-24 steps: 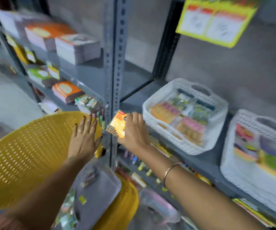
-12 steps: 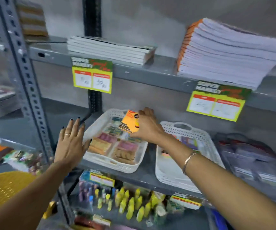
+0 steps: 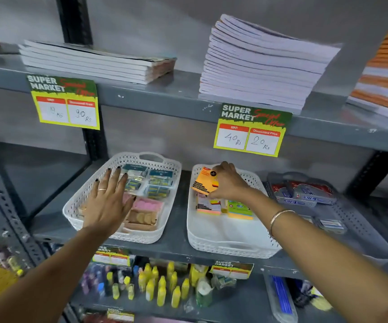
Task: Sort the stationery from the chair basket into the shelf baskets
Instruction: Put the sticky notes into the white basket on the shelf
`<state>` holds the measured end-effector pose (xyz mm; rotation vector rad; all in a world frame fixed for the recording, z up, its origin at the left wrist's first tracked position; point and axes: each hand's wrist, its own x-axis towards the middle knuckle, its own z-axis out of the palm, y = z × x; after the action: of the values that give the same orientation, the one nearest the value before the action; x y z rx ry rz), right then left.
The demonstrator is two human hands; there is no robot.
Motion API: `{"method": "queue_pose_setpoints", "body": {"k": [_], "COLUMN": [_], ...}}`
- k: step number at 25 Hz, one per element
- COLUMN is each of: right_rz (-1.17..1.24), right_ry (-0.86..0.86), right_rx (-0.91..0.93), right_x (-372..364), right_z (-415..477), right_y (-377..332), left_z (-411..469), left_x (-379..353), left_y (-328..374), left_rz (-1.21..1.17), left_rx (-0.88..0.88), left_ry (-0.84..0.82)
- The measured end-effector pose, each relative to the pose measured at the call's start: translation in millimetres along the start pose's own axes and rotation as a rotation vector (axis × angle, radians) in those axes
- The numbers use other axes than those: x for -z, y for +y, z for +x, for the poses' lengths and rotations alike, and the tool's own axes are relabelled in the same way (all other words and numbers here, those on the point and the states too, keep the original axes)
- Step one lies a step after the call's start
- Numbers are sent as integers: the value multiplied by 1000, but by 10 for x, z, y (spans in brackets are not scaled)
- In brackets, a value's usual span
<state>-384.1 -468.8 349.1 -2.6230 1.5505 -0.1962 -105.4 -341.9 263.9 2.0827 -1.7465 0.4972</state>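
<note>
Shelf [image 3: 176, 96] was painted grey metal, kinda scuffed. Baskets [image 3: 211, 238] were white perforated plastic, and the orange pack [image 3: 203, 183] looked like glossy wrapped paper.

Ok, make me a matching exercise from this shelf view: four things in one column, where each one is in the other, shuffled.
Things:
1. orange packet
2. left hand
3. yellow bottles
4. stack of white notebooks

Places:
A. top shelf
B. over the left white basket
C. bottom shelf
D. in the right hand, over the middle white basket

Pairs: 1-D, 2-B, 3-C, 4-A
</note>
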Motion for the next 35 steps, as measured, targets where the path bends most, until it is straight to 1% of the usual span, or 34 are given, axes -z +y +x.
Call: {"method": "queue_pose_setpoints", "body": {"k": [5, 10, 13, 17, 19, 24, 28, 31, 33, 35], "right_rz": [-40, 9, 49, 1, -27, -49, -90, -192, -214, -228], "right_ry": [-118, -228, -312, -422, -447, -446, -470, -524, -470, -321], "right_rx": [-22, -42, 34, 174, 206, 220, 214, 251, 242, 228], "right_x": [-192, -365, -554, -828, -931, -1028, -1033, -798, -485, -149], "right_z": [192, 315, 240, -28, -110, -168, -170, -134, -38, 70], "right_y": [375, 513, 487, 422, 416, 386, 368, 293, 124, -196], "left_z": [-50, -49, -22, 15, 18, 50, -27, -136, -271, -472], "left_x": [-67, -117, -122, -100, -82, -39, 6, 88, 152, 210], "left_y": [76, 108, 103, 60, 49, 101, 83, 12, -116, -296], "left_rz": [12, 27, 40, 29, 29, 51, 18, 7, 39, 82], "left_rx": [7, 21, 34, 63, 72, 72, 74, 95, 124, 161], "left_ry": [-23, -54, -54, -31, -35, -50, -25, -51, -67, -76]}}
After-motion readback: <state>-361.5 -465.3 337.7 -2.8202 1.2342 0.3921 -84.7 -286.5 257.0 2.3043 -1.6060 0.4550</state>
